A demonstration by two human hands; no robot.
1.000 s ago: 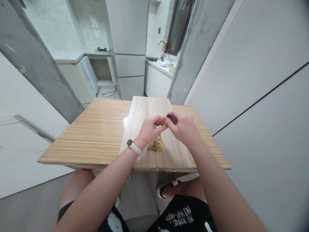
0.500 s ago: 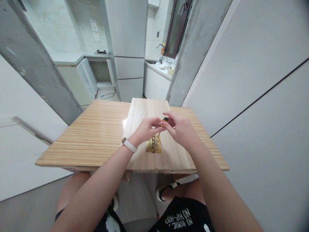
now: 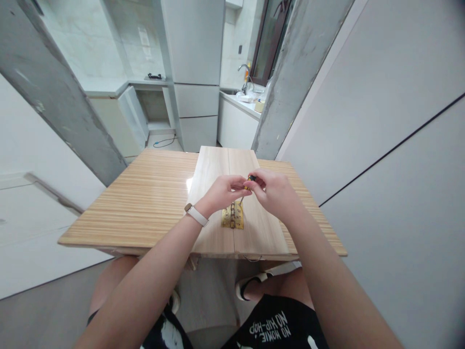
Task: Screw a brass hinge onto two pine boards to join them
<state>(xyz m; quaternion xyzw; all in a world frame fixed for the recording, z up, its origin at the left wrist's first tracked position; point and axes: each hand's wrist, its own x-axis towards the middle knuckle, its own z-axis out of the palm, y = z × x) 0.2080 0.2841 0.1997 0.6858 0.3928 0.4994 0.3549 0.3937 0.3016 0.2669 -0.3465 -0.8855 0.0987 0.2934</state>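
A screwdriver (image 3: 250, 180) with a black and yellow handle is gripped between both hands, its thin shaft slanting down to the upper right corner of a brass hinge (image 3: 232, 216). My right hand (image 3: 271, 189) closes its fingers round the top of the handle. On the handle's lower left side, the thumb and fingers of my left hand (image 3: 225, 192) pinch together. The hinge lies flat across the seam between two pale wooden boards (image 3: 214, 165). Several holes or screws dot its leaves, too small to tell apart.
The boards lie on a striped wooden table (image 3: 145, 203), reaching its front edge. White panels (image 3: 392, 121) stand close on the right. Beyond the table are a tall fridge (image 3: 196, 43) and a sink counter with a tap (image 3: 244, 72).
The fingers of my right hand have curled in from a looser, spread pose onto the screwdriver's handle. My left hand keeps its pinch. The whole view has shifted slightly.
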